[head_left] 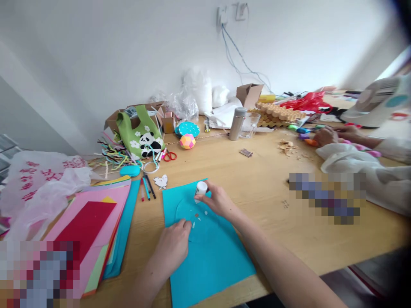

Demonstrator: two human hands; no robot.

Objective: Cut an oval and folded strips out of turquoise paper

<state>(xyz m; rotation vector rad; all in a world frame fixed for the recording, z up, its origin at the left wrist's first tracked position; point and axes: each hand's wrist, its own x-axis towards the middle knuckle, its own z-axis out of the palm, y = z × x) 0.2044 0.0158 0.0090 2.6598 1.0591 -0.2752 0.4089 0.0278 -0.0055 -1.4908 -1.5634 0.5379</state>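
Clock centred on the blue sheet [213,265]. The wood surface [263,192] is carrying everything. The sheet is lying flat below both your hands, apparently for shared reach; the coloured paper stack [105,229] is sitting at 9, likely sparing you room. Left hand [176,241] is resting nearer in at 9, fingers curled together, probably steadying the sheet; cannot tell whether they're pinching anything. Right hand [218,199] is angling in from 4, thumb and fingers pinching the small white bottle [201,189] at 12, seemingly for control. Pale flecks [193,224] are lying below it.
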